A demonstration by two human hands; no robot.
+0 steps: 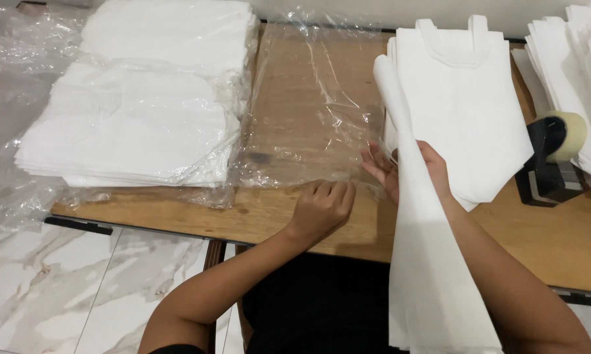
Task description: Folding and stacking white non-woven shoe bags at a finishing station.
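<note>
My left hand (pixel 323 208) is curled into a fist and presses the near edge of a clear plastic sleeve (pixel 312 108) lying flat on the wooden table (pixel 269 216). My right hand (pixel 400 172) grips a folded white fabric bag (pixel 423 262) that drapes over my forearm and hangs down toward my lap; its fingers spread at the sleeve's right opening. Just beyond that hand lies a stack of white tote bags (pixel 462 98) with their handles pointing away from me.
Stacks of white bags wrapped in clear plastic (pixel 144 98) fill the table's left side. A tape dispenser (pixel 551 154) stands at the right, with more white bags (pixel 571 59) behind it. Marble floor tiles (pixel 59 282) show below left.
</note>
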